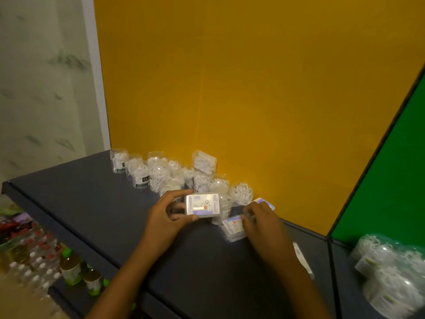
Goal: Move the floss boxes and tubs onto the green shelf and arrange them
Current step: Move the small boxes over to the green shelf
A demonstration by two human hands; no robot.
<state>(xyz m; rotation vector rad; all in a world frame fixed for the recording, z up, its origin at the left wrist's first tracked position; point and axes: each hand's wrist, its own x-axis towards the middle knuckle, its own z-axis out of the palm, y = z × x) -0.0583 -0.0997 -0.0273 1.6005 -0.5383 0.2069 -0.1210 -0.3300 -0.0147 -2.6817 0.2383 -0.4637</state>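
Two hands in my head view: left hand [166,217] grips a floss box [203,205] raised off the dark shelf [92,203]; right hand [262,221] pinches a second floss box [232,227] lying beside it. Floss tubs [161,173] cluster just beyond both hands; more tubs [391,272] sit right of my right arm.

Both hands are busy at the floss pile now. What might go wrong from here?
The left hand grips a floss box right beside the crowded clear tubs; swinging it away may topple some. The right hand covers two more boxes, so one could slip off unseen.
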